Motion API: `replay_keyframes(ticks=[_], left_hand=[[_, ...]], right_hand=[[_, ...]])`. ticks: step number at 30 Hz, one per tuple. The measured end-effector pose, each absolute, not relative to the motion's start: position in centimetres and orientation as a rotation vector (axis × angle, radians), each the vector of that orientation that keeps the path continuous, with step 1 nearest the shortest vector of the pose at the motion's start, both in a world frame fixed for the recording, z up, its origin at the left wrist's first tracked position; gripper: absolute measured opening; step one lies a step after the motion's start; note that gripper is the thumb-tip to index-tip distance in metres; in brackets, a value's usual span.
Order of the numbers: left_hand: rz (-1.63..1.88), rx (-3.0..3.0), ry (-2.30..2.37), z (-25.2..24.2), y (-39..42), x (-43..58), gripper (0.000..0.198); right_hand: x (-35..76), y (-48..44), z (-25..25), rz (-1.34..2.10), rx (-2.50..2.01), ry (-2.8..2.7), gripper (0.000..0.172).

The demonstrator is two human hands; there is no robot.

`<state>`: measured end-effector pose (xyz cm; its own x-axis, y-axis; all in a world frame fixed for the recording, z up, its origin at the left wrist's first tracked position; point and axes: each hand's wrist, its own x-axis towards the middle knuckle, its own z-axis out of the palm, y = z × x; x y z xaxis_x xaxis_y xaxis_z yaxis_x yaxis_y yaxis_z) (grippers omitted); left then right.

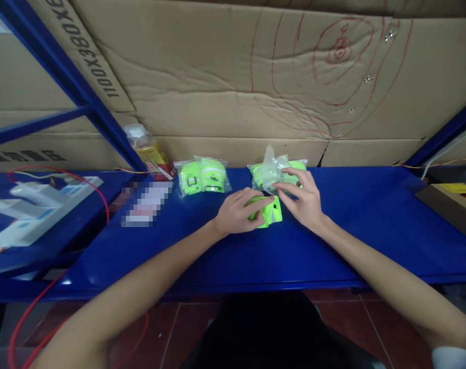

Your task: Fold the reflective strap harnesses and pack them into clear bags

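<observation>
My left hand (238, 211) is closed around a folded neon yellow-green reflective strap (271, 214), just above the blue tabletop. Part of the strap is hidden under the fingers. To its right, my right hand (304, 197) has its thumb and fingers bent together at the edge of a crumpled, translucent plastic bag (271, 169). The exact grip on the bag is blurred. Behind that bag lies a clear packet of neon strap (257, 176). Two more rolled neon straps (211, 174) sit side by side in clear bags, left of it.
A bottle with a white cap (150, 151) leans at the back left. White power strips (36, 210) and a red cable (106, 200) are on the far left. An open cardboard box (444, 205) stands at right. Cardboard sheeting (202, 66) closes off the back.
</observation>
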<state>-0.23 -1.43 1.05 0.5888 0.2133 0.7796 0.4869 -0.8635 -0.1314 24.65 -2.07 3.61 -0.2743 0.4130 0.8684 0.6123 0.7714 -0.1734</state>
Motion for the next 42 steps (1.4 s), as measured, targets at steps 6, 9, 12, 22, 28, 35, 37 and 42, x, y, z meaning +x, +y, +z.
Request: replay_keyframes(ticks=[6, 9, 12, 22, 28, 35, 37, 42], left_hand=[[-1.104, -2.463, -0.732, 0.9, -1.3, 0.0, 0.051], [-1.136, -2.373, -0.782, 0.8, -1.1, 0.1, 0.05], [-1.164, -2.308, -0.812, 0.6, -0.9, 0.2, 0.05], [-1.181, -2.302, -0.932, 0.3, -0.7, 0.6, 0.044], [-1.162, -2.361, -0.891, 0.4, -0.7, 0.7, 0.044], [-1.263, -2.314, -0.938, 0.4, -0.1, 0.3, 0.041], [-1.281, -2.308, -0.953, 0.3, 0.1, 0.2, 0.041], [-1.416, -2.297, -0.901, 0.2, 0.6, 0.0, 0.041]], right_hand=[[24.5, -2.5, 3.6, -0.204, -0.827, -1.989, 0.026], [24.5, -2.7, 3.7, -0.369, -0.813, -2.043, 0.027], [24.3, -3.0, 3.4, -0.478, -0.766, -2.055, 0.026], [23.5, -3.1, 2.0, -0.449, -0.858, -2.102, 0.028], [23.1, -3.4, 2.6, -0.451, -0.919, -2.116, 0.026], [24.9, -2.5, 3.8, -0.401, -1.353, -1.984, 0.048], [25.3, -2.2, 3.5, -0.197, -1.324, -1.978, 0.041], [25.1, -1.7, 2.3, 0.235, -1.093, -1.965, 0.045]])
